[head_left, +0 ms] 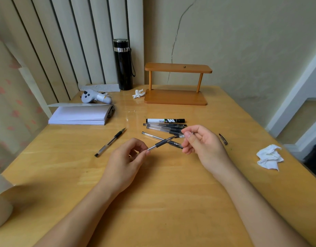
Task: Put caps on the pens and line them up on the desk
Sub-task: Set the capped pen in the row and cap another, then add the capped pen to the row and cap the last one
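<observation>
Left hand (128,155), grip closed on an uncapped pen (160,143) held above the desk (153,202), tip toward the right hand (198,141); the barrel's rear is hidden in the fingers. Right grip pinches a clear cap (182,135), largely covered by the thumb. Behind: a row of capped pens (164,127) and a marker (165,120), their right ends partly hidden. An uncapped pen (110,142) lies left; a loose cap (223,139) lies right.

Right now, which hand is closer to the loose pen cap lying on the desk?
Right. The right hand is just left of the loose pen cap; the left hand is far across, holding a pen.
</observation>
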